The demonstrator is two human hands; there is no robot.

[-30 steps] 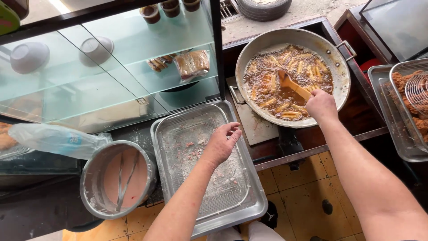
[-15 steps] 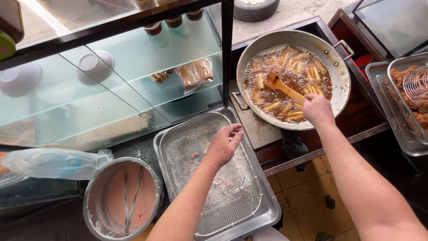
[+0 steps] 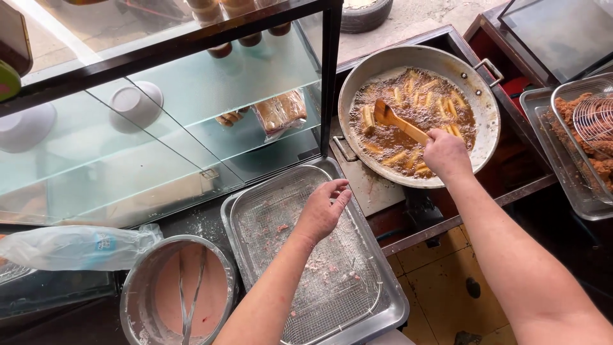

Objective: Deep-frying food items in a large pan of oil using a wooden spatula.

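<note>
My right hand (image 3: 447, 154) grips a wooden spatula (image 3: 396, 120) whose blade sits in the bubbling brown oil of a large metal frying pan (image 3: 364, 76). Several pale stick-shaped pieces of food (image 3: 440, 105) float in the oil. My left hand (image 3: 324, 211) hovers with its fingers loosely curled over a metal tray (image 3: 389, 306) fitted with a wire rack (image 3: 319, 281); the rack carries only crumbs and smears of batter. The hand holds nothing.
A steel bowl (image 3: 137, 281) with pink batter and metal tongs (image 3: 188, 294) stands at the lower left, beside a plastic bag (image 3: 70, 246). A glass display case (image 3: 166, 108) fills the left. Trays of fried food (image 3: 594, 147) and a wire skimmer (image 3: 597, 115) sit at the right.
The spatula has swept leftward through the oil with my right hand. My left hand has stayed over the rack tray, its fingers a little more apart. The camera has shifted.
</note>
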